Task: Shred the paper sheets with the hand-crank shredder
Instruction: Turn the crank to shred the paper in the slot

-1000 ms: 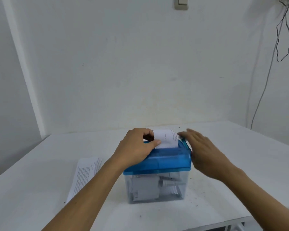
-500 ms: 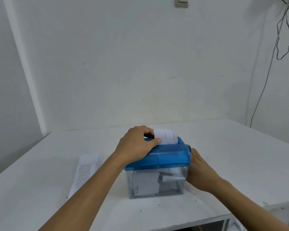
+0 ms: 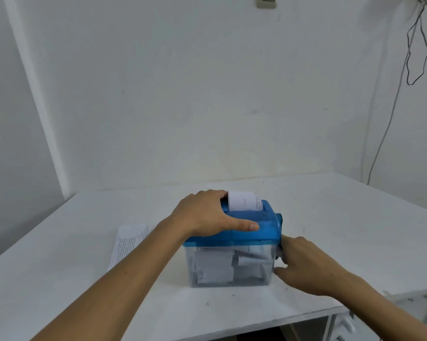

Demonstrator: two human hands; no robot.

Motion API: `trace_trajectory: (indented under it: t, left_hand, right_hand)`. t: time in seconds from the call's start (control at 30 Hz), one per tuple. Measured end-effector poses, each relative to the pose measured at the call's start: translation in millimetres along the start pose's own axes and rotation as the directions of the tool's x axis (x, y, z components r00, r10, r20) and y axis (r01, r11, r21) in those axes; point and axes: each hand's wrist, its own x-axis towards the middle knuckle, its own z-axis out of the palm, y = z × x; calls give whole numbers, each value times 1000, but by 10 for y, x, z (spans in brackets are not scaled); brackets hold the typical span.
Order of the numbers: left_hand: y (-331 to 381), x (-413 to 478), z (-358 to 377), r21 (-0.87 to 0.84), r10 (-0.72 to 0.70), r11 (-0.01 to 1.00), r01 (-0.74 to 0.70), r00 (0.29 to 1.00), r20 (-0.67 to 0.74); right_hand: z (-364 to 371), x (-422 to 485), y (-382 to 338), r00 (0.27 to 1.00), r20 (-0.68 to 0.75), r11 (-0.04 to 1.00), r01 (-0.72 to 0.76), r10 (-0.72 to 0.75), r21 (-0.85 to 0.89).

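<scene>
A hand-crank shredder [image 3: 254, 230] with a blue lid and a clear bin stands in the middle of the white table [image 3: 343, 217]. A white paper sheet [image 3: 244, 201] sticks up out of the lid's slot. My left hand [image 3: 207, 215] lies across the lid's left part, thumb stretched along the front and fingers wrapped over the back edge. My right hand [image 3: 306, 264] is at the shredder's right side, fingers curled round the crank handle, which is mostly hidden. Paper pieces [image 3: 215, 269] lie inside the bin.
A printed paper sheet [image 3: 128, 242] lies flat on the table to the left of the shredder. The table's front edge runs close below my right forearm. A cable [image 3: 389, 119] hangs down the wall at the right.
My right hand dropped from the lid's top right to the crank at the side. My left thumb left the paper and now lies along the lid. The paper stands lower.
</scene>
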Motion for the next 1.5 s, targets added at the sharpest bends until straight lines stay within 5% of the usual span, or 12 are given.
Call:
trace_trajectory:
  t: [0.33, 0.47, 0.57, 0.73, 0.83, 0.9, 1.0, 1.17, 1.5]
  left_hand:
    - [45, -23, -38, -61, 13, 998, -9, 998, 63]
    - [46, -29, -17, -94, 46, 995, -39, 996, 79]
    - [37, -25, -8, -80, 55, 996, -51, 997, 48]
    - [35, -3, 19, -58, 59, 997, -56, 998, 36]
    - [26, 10, 18, -44, 59, 997, -57, 998, 38]
    - [29, 2, 6, -52, 56, 997, -54, 998, 41]
    - [29, -20, 9, -28, 63, 998, -62, 997, 34]
    - [35, -38, 31, 38, 68, 997, -68, 998, 12]
    - [41, -31, 19, -5, 47, 999, -47, 999, 21]
  right_hand:
    - [-794, -118, -273, 905, 408, 992, -119, 122, -33]
    - [-1202, -8, -371, 870, 440, 966, -257, 223, 19]
    - [-1400, 149, -441, 904, 343, 963, -270, 253, 2]
    - [-1264, 504, -351, 970, -116, 973, -223, 215, -60]
    - [-1009, 696, -208, 879, -467, 986, -150, 99, -74]
    - [-800, 807, -126, 799, -594, 995, -66, 95, 71]
    - [-499, 932, -2, 764, -612, 939, 24, 204, 343]
    - [31, 849, 145, 791, -462, 776, -26, 402, 631]
    - [5, -179, -84, 905, -251, 766, -114, 342, 633]
